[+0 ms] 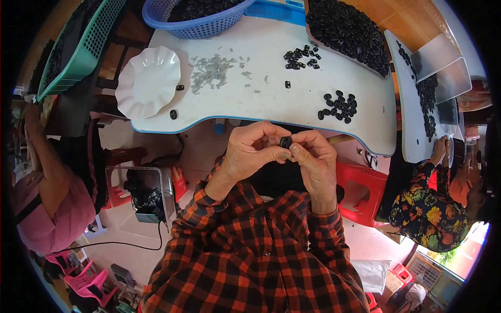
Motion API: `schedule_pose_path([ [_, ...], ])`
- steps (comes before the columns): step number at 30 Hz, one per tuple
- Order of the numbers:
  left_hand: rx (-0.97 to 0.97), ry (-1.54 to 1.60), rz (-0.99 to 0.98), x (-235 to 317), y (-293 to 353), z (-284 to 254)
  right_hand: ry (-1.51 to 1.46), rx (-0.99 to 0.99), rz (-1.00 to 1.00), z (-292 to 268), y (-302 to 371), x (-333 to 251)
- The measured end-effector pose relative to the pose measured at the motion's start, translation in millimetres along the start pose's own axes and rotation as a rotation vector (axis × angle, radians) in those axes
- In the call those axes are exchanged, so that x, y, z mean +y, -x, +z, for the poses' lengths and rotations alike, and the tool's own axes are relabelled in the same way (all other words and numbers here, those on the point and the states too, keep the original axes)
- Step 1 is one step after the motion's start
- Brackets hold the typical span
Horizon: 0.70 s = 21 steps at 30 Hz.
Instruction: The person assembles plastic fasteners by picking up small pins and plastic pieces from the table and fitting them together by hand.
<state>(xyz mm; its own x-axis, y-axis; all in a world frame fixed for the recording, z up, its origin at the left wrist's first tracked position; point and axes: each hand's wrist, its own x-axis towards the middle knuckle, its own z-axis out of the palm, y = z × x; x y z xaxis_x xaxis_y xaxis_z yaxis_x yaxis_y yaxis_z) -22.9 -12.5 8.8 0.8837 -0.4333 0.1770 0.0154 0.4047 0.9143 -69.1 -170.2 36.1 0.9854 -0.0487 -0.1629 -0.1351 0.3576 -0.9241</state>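
Note:
Between my two hands, just off the front edge of the white table (229, 101), is a small black oval plastic piece (285, 141). My left hand (254, 147) pinches it from one side with thumb and fingertips. The thumb and forefinger of my right hand (317, 159) close on its other side, and fingers hide part of it. On the tabletop beyond lie a loose group of black oval pieces (340, 106), a cluster of small black pieces (301, 58) and a scatter of small clear pieces (210, 73). One lone black piece (287, 84) lies between these groups.
A scalloped white plate (148, 81) stands at the table's left end. At the back are a blue basket (201, 29) and a tray heaped with black pieces (347, 34). A green basket (78, 65) is far left. Co-workers sit on both sides; a red stool (360, 190) stands near my right.

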Motion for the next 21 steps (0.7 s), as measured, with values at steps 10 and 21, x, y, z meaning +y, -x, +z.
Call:
schedule_pose_path([
  [10, -0.009, 0.001, -0.013, -0.7, 5.3, -5.0, 0.048, -0.105, 0.003, -6.0, -6.4, -3.7],
  [21, -0.018, 0.081, -0.065, 0.1, 10.0, -8.5, 0.042, -0.138, 0.085, -5.4, -6.0, -1.1],
])
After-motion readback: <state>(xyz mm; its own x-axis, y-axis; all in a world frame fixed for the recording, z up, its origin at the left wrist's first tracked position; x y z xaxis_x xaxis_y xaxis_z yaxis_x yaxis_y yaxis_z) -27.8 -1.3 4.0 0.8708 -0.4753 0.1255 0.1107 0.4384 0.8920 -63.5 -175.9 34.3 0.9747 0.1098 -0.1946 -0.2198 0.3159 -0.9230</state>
